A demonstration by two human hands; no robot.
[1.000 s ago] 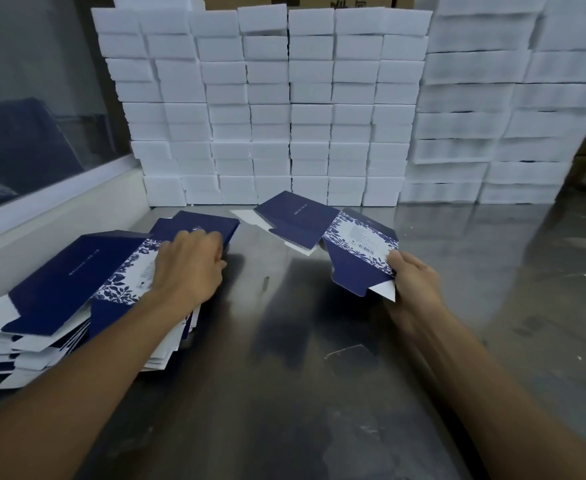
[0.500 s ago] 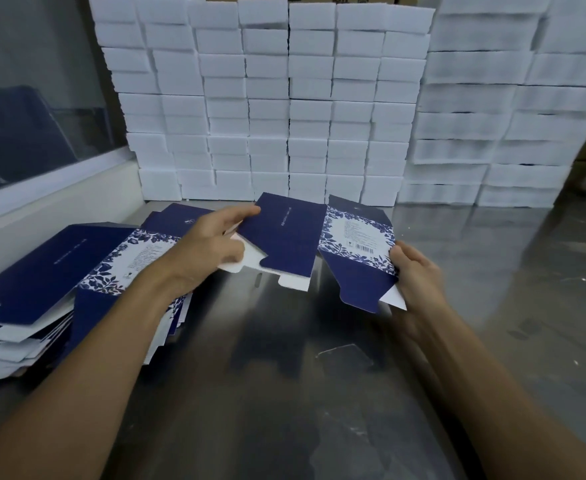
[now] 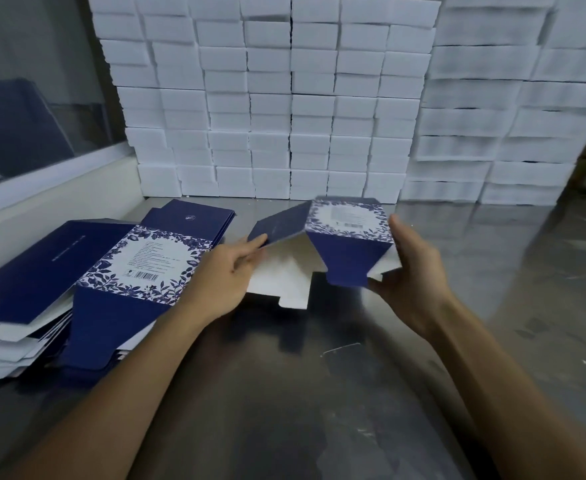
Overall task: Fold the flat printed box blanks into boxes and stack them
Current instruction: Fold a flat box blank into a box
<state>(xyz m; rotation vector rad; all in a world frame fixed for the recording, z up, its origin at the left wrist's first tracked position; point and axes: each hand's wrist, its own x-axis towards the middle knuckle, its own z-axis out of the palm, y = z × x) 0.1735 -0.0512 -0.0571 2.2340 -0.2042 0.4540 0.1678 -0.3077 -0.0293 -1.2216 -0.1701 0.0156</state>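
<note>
**Blank's off the pile and starting to bend**

So a second ago your left hand (image 3: 225,271) was parked on the pile of flat blanks (image 3: 87,282) while your right held one blank out over the counter. Now that left hand has come across and taken the other end, and the blank (image 3: 347,237) is up off the counter (image 3: 284,393) between both hands — no longer flat either. The dark blue panel on the left-hand side tilts up away from the floral label panel, so the first crease is already forming. I'd say that means you're into the folding step proper, with the picking done.

Grip check: your left hand pinches the edge of that blue panel between thumb and fingers. Your right hand (image 3: 409,275) curls round the far side of the blank, thumb up along the label panel's edge, fingers underneath by the white flap. The tapered blue flap hangs toward you between the two hands.

The pile of flat blanks sits just outside your left forearm, a fair few still to go — top one label-side up with its barcode showing.

Containers: nothing here holds anything that I can see. Beyond both hands there's a wall of stacked white boxes (image 3: 302,109) against the back, all closed, contents not visible. No finished blue boxes in view.
</note>
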